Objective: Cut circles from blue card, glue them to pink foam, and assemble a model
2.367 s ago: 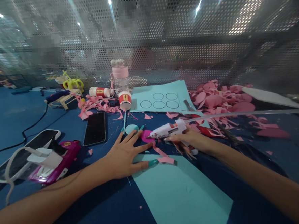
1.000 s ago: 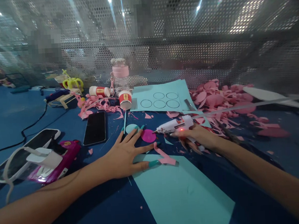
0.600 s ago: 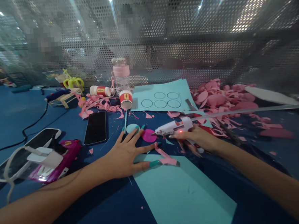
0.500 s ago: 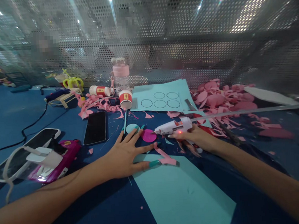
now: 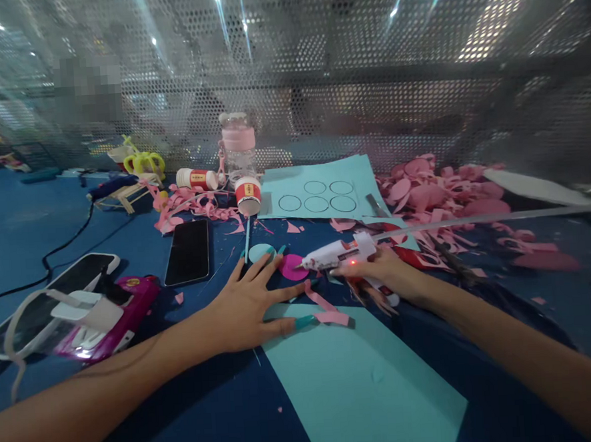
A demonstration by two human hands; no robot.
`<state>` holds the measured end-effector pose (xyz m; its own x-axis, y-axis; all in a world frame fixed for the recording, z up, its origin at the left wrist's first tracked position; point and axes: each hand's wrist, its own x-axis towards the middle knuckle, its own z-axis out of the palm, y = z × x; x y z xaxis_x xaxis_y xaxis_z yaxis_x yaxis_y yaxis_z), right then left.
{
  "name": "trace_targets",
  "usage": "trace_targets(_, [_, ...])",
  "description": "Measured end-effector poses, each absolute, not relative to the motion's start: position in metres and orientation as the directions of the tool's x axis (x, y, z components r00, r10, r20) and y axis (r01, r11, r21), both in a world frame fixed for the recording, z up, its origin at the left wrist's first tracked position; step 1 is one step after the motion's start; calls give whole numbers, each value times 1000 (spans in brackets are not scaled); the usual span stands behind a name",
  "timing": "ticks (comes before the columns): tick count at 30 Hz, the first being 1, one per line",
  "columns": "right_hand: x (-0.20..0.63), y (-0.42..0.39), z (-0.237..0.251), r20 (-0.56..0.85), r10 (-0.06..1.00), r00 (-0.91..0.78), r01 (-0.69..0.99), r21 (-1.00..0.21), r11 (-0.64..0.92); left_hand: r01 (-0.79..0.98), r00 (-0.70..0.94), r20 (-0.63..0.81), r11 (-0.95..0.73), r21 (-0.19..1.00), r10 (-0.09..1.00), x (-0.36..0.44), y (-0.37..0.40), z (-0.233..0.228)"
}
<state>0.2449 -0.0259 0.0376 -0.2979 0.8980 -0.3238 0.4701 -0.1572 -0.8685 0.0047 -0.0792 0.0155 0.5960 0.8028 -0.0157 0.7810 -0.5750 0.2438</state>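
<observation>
My right hand [image 5: 379, 274] is wrapped round a white hot glue gun [image 5: 342, 251] with a small red light on. Its nozzle points left, over a magenta paper circle [image 5: 293, 269] on the blue table. Flat on the table lies my left hand [image 5: 251, 310], fingers spread, with long teal nails. Its fingertips are beside a light blue circle [image 5: 261, 252] and the magenta one. Near its thumb and index finger is a bent pink paper strip [image 5: 334, 317], lying partly on a light blue sheet [image 5: 370, 376].
Behind are paper sheets with drawn circles [image 5: 300, 174], a paper cup [image 5: 249, 197] and a bottle [image 5: 239, 148]. Pink scraps [image 5: 424, 196] heap up at right. On the left are a phone [image 5: 187, 253], a purple device [image 5: 116, 318] and cables. A perforated metal screen [image 5: 287, 81] stands behind.
My right hand and the glue gun have shifted slightly left, bringing the nozzle further over the magenta circle. My left hand stays in place.
</observation>
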Motion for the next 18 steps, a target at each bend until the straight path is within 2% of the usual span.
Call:
trace_targets(3, [244, -26, 38, -332, 883, -332, 482, -864, -143, 782, 594, -11, -575, 242, 804, 5, -79, 15])
trace_targets(7, [241, -29, 39, -258, 901, -350, 522, -852, -41, 780, 596, 0, -579, 239, 803, 5, -79, 16])
trace_targets(10, [239, -31, 40, -221, 907, -358, 488, -872, -20, 780, 596, 1, -580, 237, 803, 6, -80, 16])
trace_targets(18, [247, -27, 43, -358, 882, -307, 487, -855, -177, 781, 596, 14, -583, 224, 803, 6, -80, 16])
